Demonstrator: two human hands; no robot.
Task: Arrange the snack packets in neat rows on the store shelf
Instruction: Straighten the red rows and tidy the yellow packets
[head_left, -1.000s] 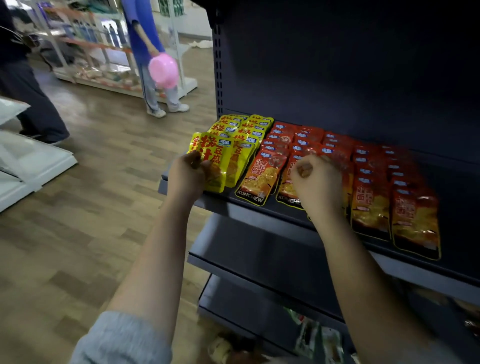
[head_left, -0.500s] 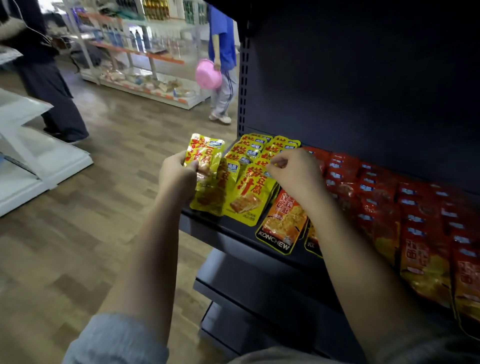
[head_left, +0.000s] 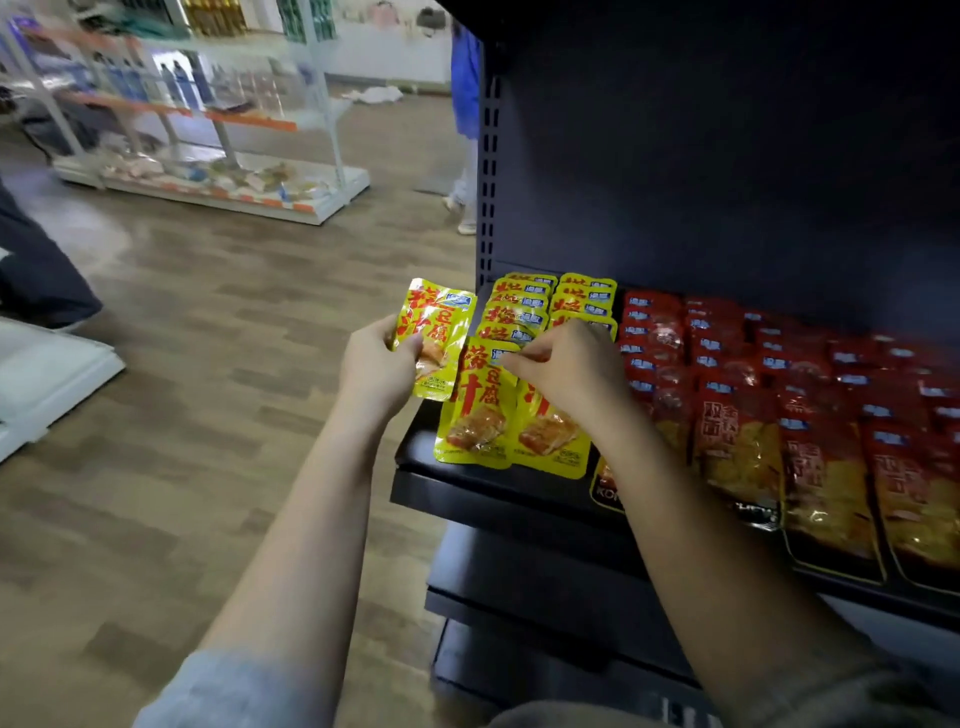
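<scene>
Yellow snack packet (head_left: 434, 338) is held up off the dark shelf (head_left: 498, 480), just past the shelf's left end, gripped by the left hand (head_left: 376, 371) with thumb over the packet's lower left face. Right hand (head_left: 569, 364) is over the shelf's left part, fingers curled and pinching the top edge of the front yellow packet (head_left: 475, 410) that lies flat near the shelf's front lip. Second front packet (head_left: 553, 436) lies touching it on the right, partly under the right wrist. Behind these, toward the shelf's back panel, two rows of yellow packets (head_left: 545, 301) overlap like shingles. Red packets (head_left: 753, 405) fill the rest of the shelf to the right in several overlapping rows (right side blurred, count unclear). Lower shelf tiers (head_left: 545, 587) sit under the shelf. Away from the shelf's left end: wood-look floor (head_left: 182, 415), a white rack (head_left: 208, 130) with goods, and a person in blue (head_left: 465, 104) standing by the shelf's upright.
</scene>
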